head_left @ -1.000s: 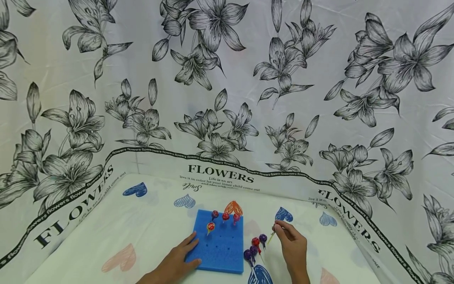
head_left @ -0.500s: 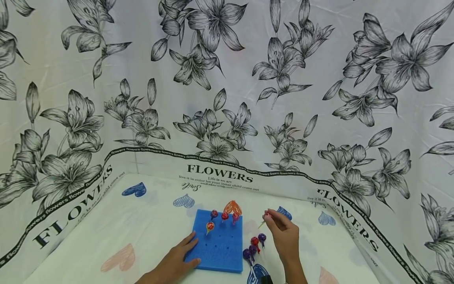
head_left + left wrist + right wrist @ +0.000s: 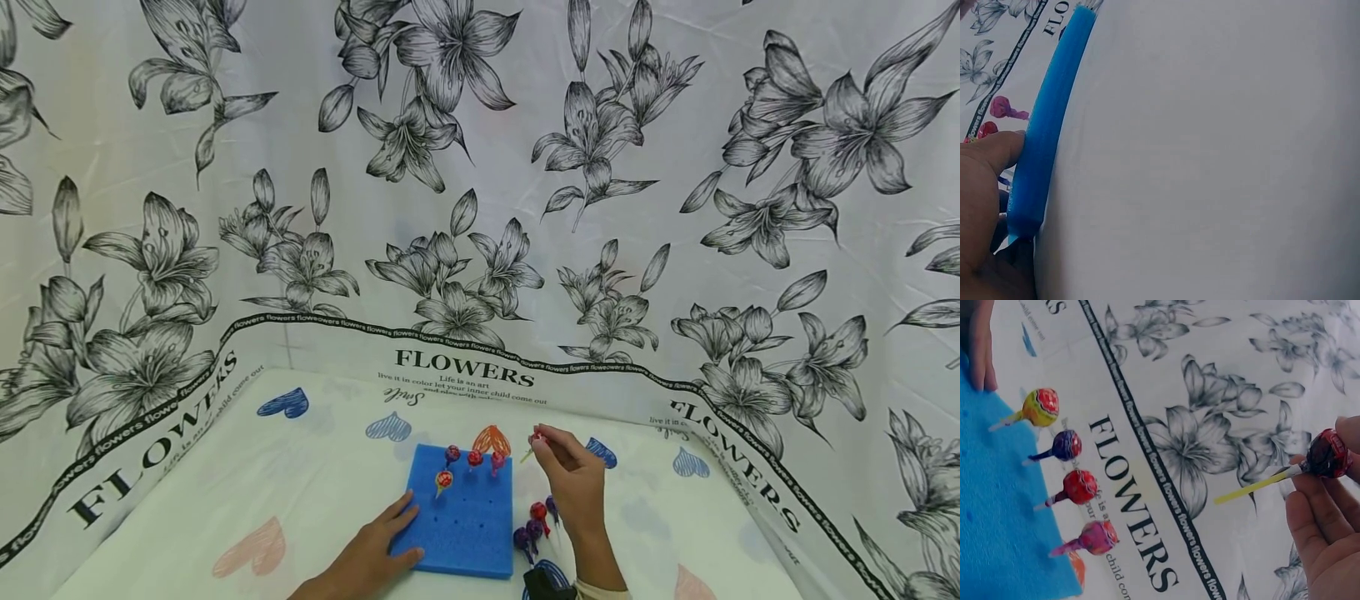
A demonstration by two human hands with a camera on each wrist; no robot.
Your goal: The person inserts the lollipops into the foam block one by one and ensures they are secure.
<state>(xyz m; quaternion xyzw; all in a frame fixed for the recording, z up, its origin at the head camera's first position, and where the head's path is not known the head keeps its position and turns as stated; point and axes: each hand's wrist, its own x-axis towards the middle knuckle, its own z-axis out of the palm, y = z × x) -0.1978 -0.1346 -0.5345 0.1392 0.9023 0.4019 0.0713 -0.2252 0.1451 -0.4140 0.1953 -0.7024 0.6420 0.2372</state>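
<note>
A blue foam board [image 3: 461, 550] with small holes lies on the white cloth. Several wrapped lollipops stand in its far part, among them a yellow-and-red lollipop [image 3: 1041, 407], a dark blue one [image 3: 1067, 445], a red one [image 3: 1080, 486] and a pink one [image 3: 1099, 537]. My left hand [image 3: 371, 546] rests on the board's left edge, fingers spread and fairly straight. Thumb and fingers of my right hand [image 3: 581, 483] pinch a dark red lollipop [image 3: 1329, 453] by its wrapped head, just right of the board's far corner. Its yellow stick [image 3: 1254, 487] points down and left.
Right of the board lie several loose lollipops, including a red one [image 3: 538, 511] and a purple one [image 3: 534, 528]; my right forearm partly covers the group. A black wrist device [image 3: 547, 582] sits at that forearm. Behind hangs a flower-printed cloth [image 3: 465, 275].
My right hand has carried the lollipop left and away from me, from beyond the loose lollipops to near the board's far right corner. My left hand and the board stay put.
</note>
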